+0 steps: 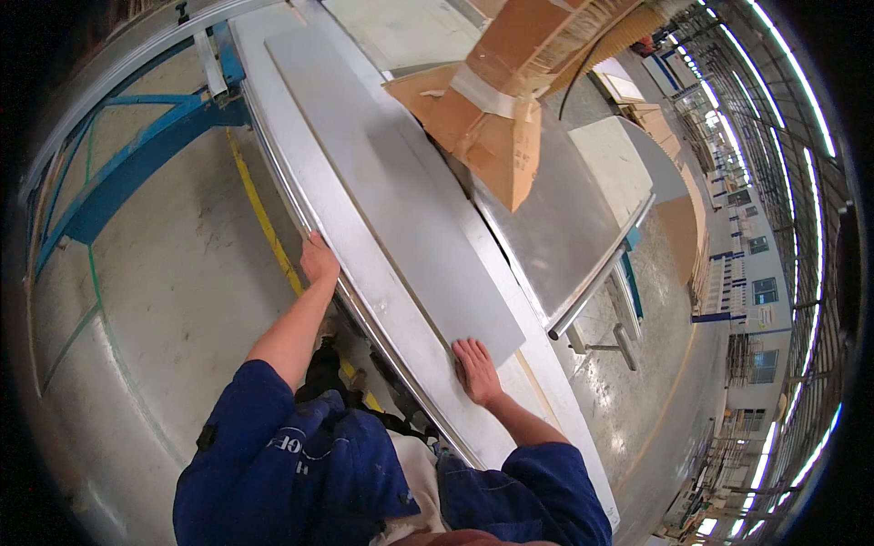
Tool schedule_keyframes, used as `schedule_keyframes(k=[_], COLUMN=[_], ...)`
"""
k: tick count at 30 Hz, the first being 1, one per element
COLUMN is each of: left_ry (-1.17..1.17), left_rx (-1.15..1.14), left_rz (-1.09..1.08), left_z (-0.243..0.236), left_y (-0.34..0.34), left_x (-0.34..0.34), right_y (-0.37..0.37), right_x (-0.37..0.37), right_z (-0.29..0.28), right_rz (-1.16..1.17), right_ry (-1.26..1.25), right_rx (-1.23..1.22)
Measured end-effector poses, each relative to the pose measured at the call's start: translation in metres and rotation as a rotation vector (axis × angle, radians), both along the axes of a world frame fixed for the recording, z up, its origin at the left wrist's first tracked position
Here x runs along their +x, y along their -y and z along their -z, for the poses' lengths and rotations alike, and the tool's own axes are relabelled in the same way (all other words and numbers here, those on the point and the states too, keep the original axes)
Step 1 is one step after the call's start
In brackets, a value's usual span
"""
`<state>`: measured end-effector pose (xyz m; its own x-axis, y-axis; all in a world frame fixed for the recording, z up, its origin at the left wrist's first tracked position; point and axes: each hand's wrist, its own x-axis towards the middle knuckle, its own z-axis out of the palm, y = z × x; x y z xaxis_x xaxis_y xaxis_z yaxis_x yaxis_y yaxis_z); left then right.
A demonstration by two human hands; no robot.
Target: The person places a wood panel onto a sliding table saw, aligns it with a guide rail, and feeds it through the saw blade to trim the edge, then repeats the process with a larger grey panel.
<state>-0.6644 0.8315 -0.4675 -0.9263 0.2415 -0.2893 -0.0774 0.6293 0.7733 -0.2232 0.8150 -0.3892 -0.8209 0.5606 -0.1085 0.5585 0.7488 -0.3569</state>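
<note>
Panel | right hand at near corner | left hand leftward, apart

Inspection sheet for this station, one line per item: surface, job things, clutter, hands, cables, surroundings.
Surface: long pale bench with a metal edge rail along its left side.
Job things: long grey panel lying flat along the bench.
Clutter: torn, taped brown cardboard right of the panel's far part.
Hands: left hand at the rail, grip unclear; right hand spread at the panel's near end.
Cables: one thin dark line beside the cardboard, possibly a cable; its ends can't be traced.
Surroundings: blue metal frame at left, yellow floor line, strip lights at far right.
</note>
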Motion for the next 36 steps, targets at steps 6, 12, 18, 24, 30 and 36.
schedule_keyframes(k=[6, 12, 18, 24, 30, 36], left_ry=[0.029, 0.187, 0.899, 0.538, -0.486, -0.041], left_rx=[-0.064, 0.062, 0.267, -0.046, -0.570, -0.776], left_rz=[0.077, 0.300, 0.515, 0.909, 1.416, 0.981], left_z=[0.006, 0.041, -0.001, -0.010, 0.041, 0.018], left_y=[0.041, 0.089, 0.149, 0.304, 0.576, 0.732], left_x=[0.052, 0.119, 0.163, 0.147, 0.073, 0.156], right_y=[0.087, 0.167, 0.204, 0.234, 0.270, 0.299], right_x=[0.112, 0.139, 0.151, 0.183, 0.239, 0.309], right_z=[-0.013, -0.012, -0.019, 0.013, 0.034, 0.020], right_rz=[0.198, 0.531, 0.523, 0.817, 1.043, 1.059], right_ry=[0.093, 0.043, -0.166, -0.230, -0.228, -0.192], right_rx=[0.052, 0.076, 0.105, 0.182, 0.254, 0.353])
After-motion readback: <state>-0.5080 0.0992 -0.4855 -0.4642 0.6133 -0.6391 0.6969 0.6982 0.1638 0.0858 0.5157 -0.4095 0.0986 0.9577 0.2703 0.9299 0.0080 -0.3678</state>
